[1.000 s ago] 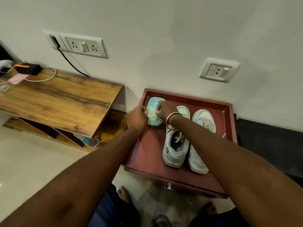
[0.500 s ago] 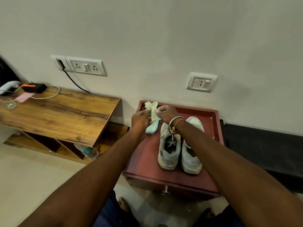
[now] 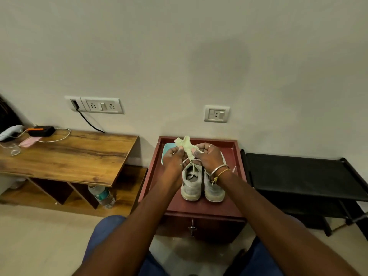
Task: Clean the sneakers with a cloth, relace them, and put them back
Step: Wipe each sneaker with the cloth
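Pinching the pale green cloth (image 3: 186,145), we hold it with our left grip (image 3: 175,161) and right grip (image 3: 209,158) both clenched on it, above the toes of the grey sneakers (image 3: 191,185). The pair stands side by side, heels toward us, on the red tabletop (image 3: 199,207), with a blue dish (image 3: 167,150) just beside our left grip.

Left hand (image 3: 175,159) and right hand (image 3: 207,156) pinch a pale green cloth (image 3: 186,145) between them above the maroon cabinet top's (image 3: 238,156) far edge; two grey sneakers (image 3: 191,188) stand side by side mid-top, heels toward its near edge; a light-blue container (image 3: 167,150) lies near its far-left corner.
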